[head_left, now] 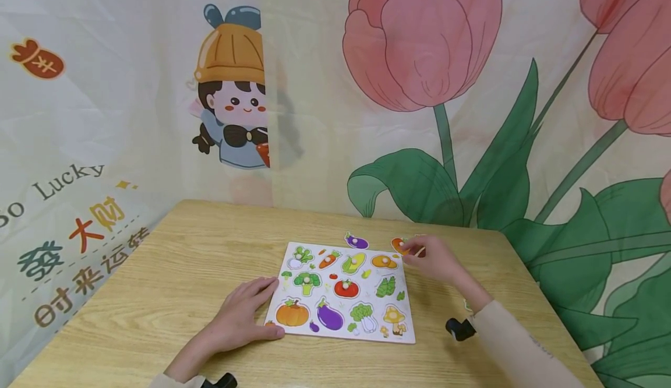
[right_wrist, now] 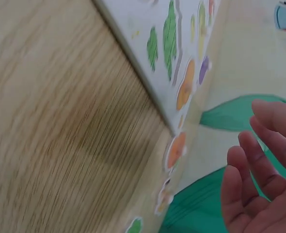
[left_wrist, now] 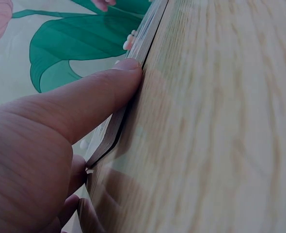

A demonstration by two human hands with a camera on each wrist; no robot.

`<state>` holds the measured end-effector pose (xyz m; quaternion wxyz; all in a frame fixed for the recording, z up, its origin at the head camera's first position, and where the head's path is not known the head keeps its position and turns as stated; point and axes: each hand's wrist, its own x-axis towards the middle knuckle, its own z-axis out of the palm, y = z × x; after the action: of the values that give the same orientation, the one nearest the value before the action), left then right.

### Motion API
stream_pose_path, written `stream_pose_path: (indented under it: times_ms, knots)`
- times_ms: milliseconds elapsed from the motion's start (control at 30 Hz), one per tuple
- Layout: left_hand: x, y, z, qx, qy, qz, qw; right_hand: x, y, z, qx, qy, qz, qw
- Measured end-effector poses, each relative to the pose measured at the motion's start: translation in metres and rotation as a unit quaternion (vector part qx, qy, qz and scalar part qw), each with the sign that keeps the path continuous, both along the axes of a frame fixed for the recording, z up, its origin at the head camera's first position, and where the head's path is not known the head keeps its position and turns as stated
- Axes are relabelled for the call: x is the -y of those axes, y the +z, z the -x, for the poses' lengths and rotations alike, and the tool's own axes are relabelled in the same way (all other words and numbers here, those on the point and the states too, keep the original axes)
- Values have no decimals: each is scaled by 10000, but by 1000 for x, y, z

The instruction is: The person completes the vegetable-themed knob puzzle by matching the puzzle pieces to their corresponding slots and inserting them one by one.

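Observation:
A white puzzle board [head_left: 367, 295] with vegetable pictures lies flat on the table. My left hand [head_left: 238, 315] rests against its left side and front-left corner; in the left wrist view the thumb of that hand [left_wrist: 41, 141] touches the edge of the board [left_wrist: 115, 128]. Beyond the board's back edge lies a purple eggplant piece [head_left: 357, 241]. An orange-red piece [head_left: 398, 244] is by the back-right corner, beside the fingertips of my right hand [head_left: 437, 263]. Loosely bent and apart, the fingers of the right hand [right_wrist: 264, 179] hover near the orange-red piece [right_wrist: 176, 149], holding nothing.
Past the orange-red piece lie another small piece [right_wrist: 163, 199] and a green one [right_wrist: 135, 225]. The wooden table [head_left: 209, 248] reaches back to a curtain [head_left: 314, 184] printed with tulips and a cartoon figure. Black wrist devices [head_left: 460, 330] show at both sleeves.

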<state>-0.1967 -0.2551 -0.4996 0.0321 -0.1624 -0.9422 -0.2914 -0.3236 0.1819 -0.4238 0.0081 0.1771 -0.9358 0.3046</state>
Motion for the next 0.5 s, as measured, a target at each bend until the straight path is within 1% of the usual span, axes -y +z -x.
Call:
stream_pose_path:
  times_ms: [167, 267, 400, 500]
  knots:
    - [1, -3, 0, -22, -3, 23, 10000, -20, -9, 11, -76, -151, 82, 9998]
    - [1, -3, 0, -20, -6, 31, 10000, -31, -15, 16, -115, -147, 91, 9998]
    - [1, -1, 0, -15, -2, 28, 10000, -48, -21, 20, -182, -171, 36, 9997]
    - [1, 0, -1, 22, 4, 3, 10000, -62, -23, 19, -250, -241, -79, 9994]
